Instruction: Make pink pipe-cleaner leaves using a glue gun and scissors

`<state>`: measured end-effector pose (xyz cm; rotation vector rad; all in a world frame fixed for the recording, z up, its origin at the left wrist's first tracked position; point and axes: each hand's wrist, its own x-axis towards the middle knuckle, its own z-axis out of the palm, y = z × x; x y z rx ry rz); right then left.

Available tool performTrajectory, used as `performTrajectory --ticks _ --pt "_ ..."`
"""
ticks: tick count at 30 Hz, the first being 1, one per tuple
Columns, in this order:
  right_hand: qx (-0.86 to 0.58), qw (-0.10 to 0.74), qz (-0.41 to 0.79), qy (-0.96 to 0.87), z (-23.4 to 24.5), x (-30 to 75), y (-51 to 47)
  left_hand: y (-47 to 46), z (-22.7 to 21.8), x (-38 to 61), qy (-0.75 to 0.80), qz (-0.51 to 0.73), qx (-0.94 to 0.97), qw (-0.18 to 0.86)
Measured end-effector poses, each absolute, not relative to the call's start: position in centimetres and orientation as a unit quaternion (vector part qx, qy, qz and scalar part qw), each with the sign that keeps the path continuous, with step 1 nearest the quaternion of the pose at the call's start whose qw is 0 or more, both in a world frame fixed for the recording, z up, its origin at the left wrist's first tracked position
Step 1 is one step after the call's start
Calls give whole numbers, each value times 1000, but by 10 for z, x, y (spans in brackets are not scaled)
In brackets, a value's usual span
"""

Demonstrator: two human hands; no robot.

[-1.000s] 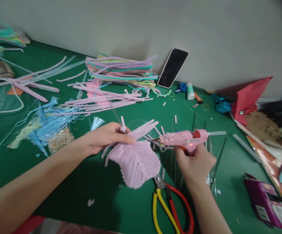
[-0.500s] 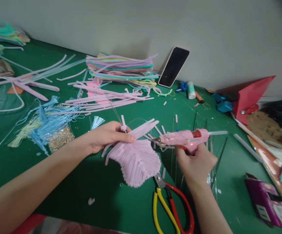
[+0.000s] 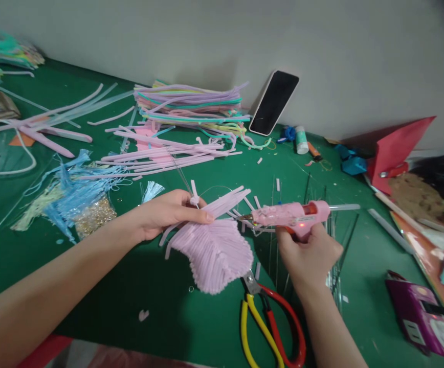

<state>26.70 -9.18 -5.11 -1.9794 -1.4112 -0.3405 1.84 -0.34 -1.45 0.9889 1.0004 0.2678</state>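
Between the thumb and fingers of my left hand [image 3: 174,212] is a pale lilac leaf-shaped piece made of pipe cleaners [image 3: 218,255], with loose strips sticking out at its top. My right hand [image 3: 310,255] is wrapped round the handle of a pink hot glue gun [image 3: 291,217]. An orange light glows on the gun's side and a clear glue stick [image 3: 345,207] pokes out of its back. The nozzle points left, close to the loose strips; whether it touches them I cannot tell. Scissors with one yellow and one red handle [image 3: 273,327] lie just below the leaf.
Bundled coloured pipe cleaners [image 3: 191,105] and loose lilac ones [image 3: 168,158] lie behind. A phone [image 3: 274,103] leans on the wall. Blue tassels [image 3: 78,179] and a bag of gold beads [image 3: 95,214] are left; thin wires [image 3: 333,276] and a purple power box [image 3: 423,317] are right.
Both hands, the leaf piece and the glue gun stay almost where they were. The whole view shifts very slightly.
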Motion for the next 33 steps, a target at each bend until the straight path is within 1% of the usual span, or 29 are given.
performTrajectory --ticks 33 --pt "-751 329 -157 -550 -52 269 -92 -3 -16 17 454 116 477 744"
